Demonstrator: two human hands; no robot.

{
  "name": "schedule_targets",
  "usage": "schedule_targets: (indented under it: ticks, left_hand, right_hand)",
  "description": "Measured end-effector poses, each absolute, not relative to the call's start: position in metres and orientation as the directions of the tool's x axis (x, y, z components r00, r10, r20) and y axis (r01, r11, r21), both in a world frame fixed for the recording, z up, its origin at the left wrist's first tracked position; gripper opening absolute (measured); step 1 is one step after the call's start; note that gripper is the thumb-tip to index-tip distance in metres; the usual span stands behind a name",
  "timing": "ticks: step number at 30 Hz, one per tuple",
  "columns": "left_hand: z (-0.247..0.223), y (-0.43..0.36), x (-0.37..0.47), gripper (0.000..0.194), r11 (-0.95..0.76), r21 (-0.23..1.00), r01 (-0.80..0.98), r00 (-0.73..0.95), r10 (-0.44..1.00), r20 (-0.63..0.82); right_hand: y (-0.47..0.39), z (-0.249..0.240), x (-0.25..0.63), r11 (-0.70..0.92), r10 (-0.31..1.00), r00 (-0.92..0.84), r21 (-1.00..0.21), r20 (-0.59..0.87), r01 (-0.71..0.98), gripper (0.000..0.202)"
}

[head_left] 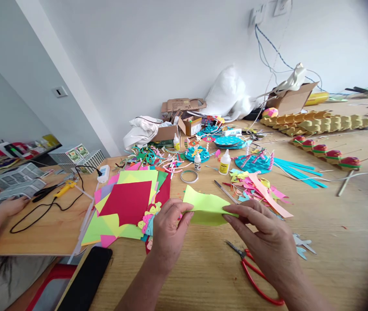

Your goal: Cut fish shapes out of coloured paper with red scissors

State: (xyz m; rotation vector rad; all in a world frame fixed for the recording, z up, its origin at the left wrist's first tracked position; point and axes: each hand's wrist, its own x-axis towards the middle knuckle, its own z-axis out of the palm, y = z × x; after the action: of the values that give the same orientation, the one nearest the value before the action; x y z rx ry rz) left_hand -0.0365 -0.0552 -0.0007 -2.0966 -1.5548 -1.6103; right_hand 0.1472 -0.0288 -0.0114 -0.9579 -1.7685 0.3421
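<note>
A folded sheet of yellow-green paper (208, 203) is held up over the table between my two hands. My left hand (172, 229) pinches its left end between thumb and fingers. At the other end, my right hand (261, 235) pinches the fold the same way. Red-handled scissors (250, 270) lie on the table beneath my right hand, partly covered by it. Left of my left hand is a stack of coloured paper with a red sheet (127, 203) on top. Small cut-out paper shapes (149, 220) lie close to my left wrist.
Glue bottles (225, 163), a tape roll (189, 176) and a pen (225, 191) stand or lie beyond the paper. Paper scraps (261, 190) are heaped right of centre. A black phone (86, 276) lies front left. Another person's hand (11, 206) rests at the left table.
</note>
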Motion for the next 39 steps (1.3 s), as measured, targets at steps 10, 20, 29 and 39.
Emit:
schedule_targets:
  ticks: [10, 20, 29, 39]
  left_hand:
    - [-0.002, -0.054, -0.043, 0.019, -0.434, 0.545, 0.717, -0.054, 0.745, 0.665]
    - [0.005, -0.049, -0.053, 0.023, -0.412, 0.768, 0.491, 0.048, 0.893, 0.448]
    - [0.006, -0.047, -0.051, 0.014, -0.356, 0.866, 0.35, 0.121, 0.934, 0.335]
    - [0.002, -0.044, -0.043, 0.007, -0.298, 0.909, 0.292, 0.072, 0.954, 0.29]
  right_hand:
    - [-0.025, -0.007, 0.15, 0.719, 0.673, -0.223, -0.553, 0.705, 0.421, 0.012]
    - [-0.022, 0.003, 0.152, 0.698, 0.716, -0.344, -0.609, 0.608, 0.377, 0.017]
    - [-0.017, -0.007, 0.153, 0.523, 0.843, -0.344, -0.784, 0.415, 0.336, 0.016]
    - [-0.011, -0.011, 0.153, 0.465, 0.858, -0.393, -0.826, 0.331, 0.32, 0.019]
